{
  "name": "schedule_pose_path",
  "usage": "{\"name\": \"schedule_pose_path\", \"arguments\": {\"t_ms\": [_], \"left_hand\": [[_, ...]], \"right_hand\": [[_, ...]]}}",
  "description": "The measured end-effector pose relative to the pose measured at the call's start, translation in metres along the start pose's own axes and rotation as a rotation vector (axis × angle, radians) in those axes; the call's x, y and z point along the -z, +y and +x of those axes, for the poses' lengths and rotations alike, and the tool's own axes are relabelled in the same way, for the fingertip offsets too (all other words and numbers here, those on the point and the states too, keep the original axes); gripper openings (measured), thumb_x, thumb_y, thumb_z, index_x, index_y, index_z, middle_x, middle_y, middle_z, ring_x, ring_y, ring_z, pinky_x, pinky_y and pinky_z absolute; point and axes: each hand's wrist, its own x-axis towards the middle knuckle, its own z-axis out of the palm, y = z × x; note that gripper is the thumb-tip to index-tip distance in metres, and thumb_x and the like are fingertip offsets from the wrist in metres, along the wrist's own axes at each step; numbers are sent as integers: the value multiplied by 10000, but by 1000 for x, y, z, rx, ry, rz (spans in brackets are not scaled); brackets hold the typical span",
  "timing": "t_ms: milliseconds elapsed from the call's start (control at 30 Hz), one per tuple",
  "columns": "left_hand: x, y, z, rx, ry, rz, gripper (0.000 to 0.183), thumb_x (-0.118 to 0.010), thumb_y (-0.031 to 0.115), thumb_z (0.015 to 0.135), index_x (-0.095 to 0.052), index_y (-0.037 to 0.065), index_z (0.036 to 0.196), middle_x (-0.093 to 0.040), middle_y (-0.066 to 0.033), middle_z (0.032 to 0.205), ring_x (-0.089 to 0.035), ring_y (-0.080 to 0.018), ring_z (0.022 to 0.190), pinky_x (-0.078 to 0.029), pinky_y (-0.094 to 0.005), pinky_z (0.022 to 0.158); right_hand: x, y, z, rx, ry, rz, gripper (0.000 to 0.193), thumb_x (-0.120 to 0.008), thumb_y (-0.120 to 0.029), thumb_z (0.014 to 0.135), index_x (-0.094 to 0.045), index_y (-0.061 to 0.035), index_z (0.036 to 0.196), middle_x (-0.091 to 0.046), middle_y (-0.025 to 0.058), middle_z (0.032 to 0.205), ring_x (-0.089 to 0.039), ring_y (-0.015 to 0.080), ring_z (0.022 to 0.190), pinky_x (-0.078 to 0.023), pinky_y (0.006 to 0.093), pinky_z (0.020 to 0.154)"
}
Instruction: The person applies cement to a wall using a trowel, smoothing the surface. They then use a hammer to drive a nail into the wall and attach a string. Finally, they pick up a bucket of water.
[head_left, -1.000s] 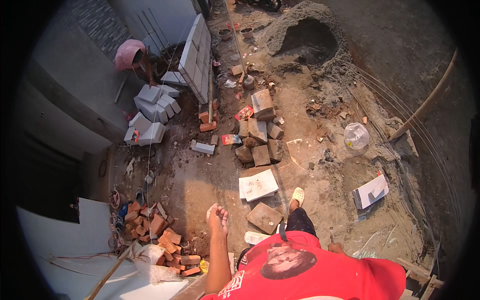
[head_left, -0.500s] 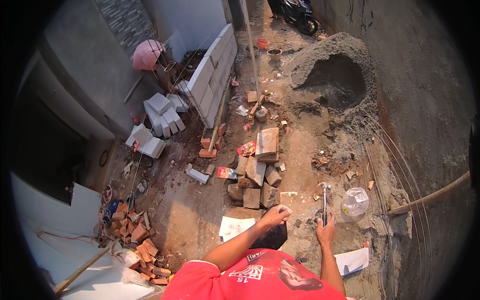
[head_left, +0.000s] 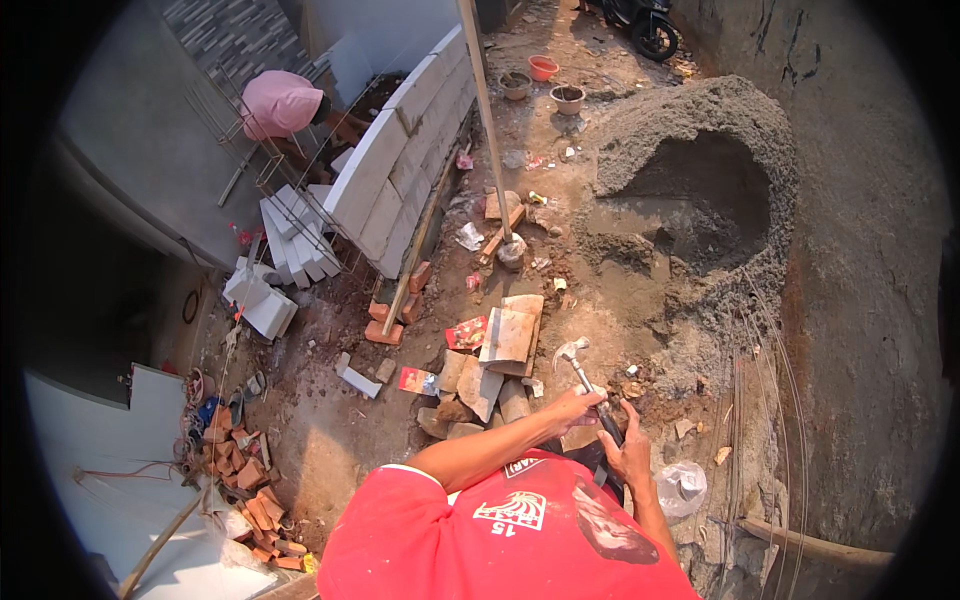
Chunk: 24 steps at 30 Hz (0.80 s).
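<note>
A claw hammer (head_left: pixel 571 349) with a metal head and dark grip slants up and away in front of my body, its head toward the broken stone pieces. My right hand (head_left: pixel 630 455) is around the lower end of the dark grip, thumb and fingers partly visible. My left hand (head_left: pixel 576 409) is closed at the shaft just above the grip; its fingertips partly cover the metal. Just beyond lies a pile of rough stone blocks (head_left: pixel 480 385), with a flat-faced block (head_left: pixel 508 335) at its far end.
A mound of grey mortar or sand (head_left: pixel 700 110) lies at the right, near buckets (head_left: pixel 568 97). A pole (head_left: pixel 488 130) stands ahead. Another person (head_left: pixel 280 105) bends behind a white block wall (head_left: pixel 400 160). Wires (head_left: pixel 785 400) and a plastic container (head_left: pixel 682 488) are right; broken bricks (head_left: pixel 262 510) left.
The hammer and my right hand have moved left and in front of my body. My left hand has come to the hammer's shaft. My view has turned and shifted slightly.
</note>
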Motion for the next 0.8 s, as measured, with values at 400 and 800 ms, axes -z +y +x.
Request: {"name": "schedule_pose_path", "arguments": {"t_ms": [400,800], "left_hand": [[-8,270,219,-410,-19,556,482,-613,423,1052,-652,77,1385,-703,-128,1271,-653,-230,1169,-506,-403,1011],[161,522,368,-322,689,301,461,-695,316,1002,-676,-26,1311,-746,-119,1157,-698,-186,1028,-543,-337,908]], "right_hand": [[96,13,371,135,31,54,361,-765,-262,849,-696,11,1076,-714,233,994,-690,428,917,-535,452,812],[178,-17,803,23,-202,-181,425,-736,-395,886,-642,15,940,-684,252,876,-667,430,812,-492,497,735]]}}
